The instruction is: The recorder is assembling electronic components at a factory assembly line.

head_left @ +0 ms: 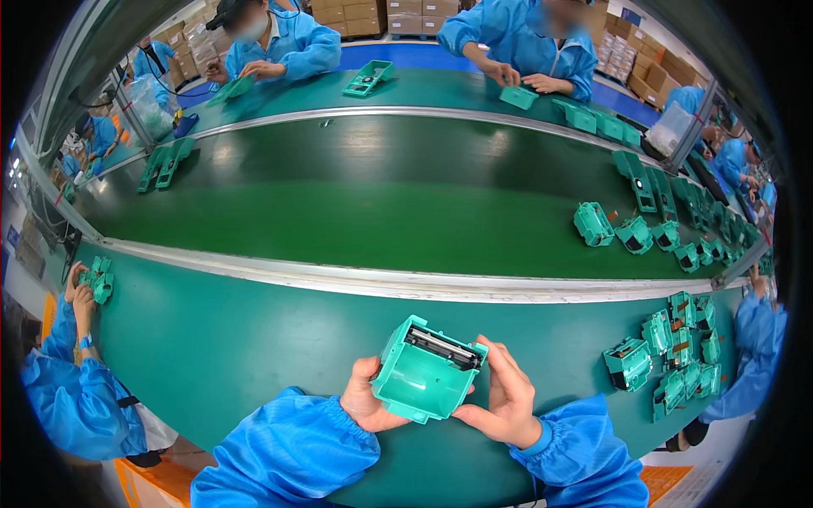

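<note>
Holding a green housing over the near worktop, the person in front of me has both hands on it. The left hand has its grip closed around the left side; the right hand has a loosely curved grip on the opposite side, forefinger near the upper corner, thumb at the lower edge. A black strip runs along the housing's far edge. Well to the right, similar green units sit clustered on that worktop. Beyond the pale rail, more green assemblies rest on a dark green surface.
</note>
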### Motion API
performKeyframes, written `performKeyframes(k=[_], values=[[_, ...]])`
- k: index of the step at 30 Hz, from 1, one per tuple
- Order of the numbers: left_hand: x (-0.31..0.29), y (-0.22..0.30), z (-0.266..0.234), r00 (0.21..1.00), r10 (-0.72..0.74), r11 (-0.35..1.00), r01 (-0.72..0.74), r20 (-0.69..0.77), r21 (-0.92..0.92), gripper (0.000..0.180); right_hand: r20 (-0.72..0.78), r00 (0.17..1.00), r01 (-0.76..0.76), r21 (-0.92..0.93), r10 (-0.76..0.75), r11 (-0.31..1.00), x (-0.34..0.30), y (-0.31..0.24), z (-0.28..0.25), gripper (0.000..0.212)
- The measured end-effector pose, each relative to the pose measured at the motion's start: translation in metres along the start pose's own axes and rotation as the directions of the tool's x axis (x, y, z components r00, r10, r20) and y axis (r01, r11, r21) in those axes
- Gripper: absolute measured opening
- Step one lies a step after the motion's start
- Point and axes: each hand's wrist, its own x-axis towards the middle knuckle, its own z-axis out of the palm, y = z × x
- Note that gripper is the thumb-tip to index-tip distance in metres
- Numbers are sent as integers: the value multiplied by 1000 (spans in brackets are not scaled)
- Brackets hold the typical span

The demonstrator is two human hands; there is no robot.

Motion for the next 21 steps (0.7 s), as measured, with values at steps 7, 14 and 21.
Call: performKeyframes(k=[7, 14, 21], values=[[0, 0, -4, 999, -7, 1000, 7, 52, -6, 77, 8, 1000, 21, -7, -21, 1000, 3, -2, -1, 71], [-10, 8, -8, 993, 92, 995, -90, -67, 33, 63, 53, 997, -47, -75, 51, 996, 6, -7, -1, 67], [-61, 87, 1, 560, 810, -445, 388, 177, 807, 65, -37, 973, -226, -356, 228, 907, 28, 7, -32, 47]])
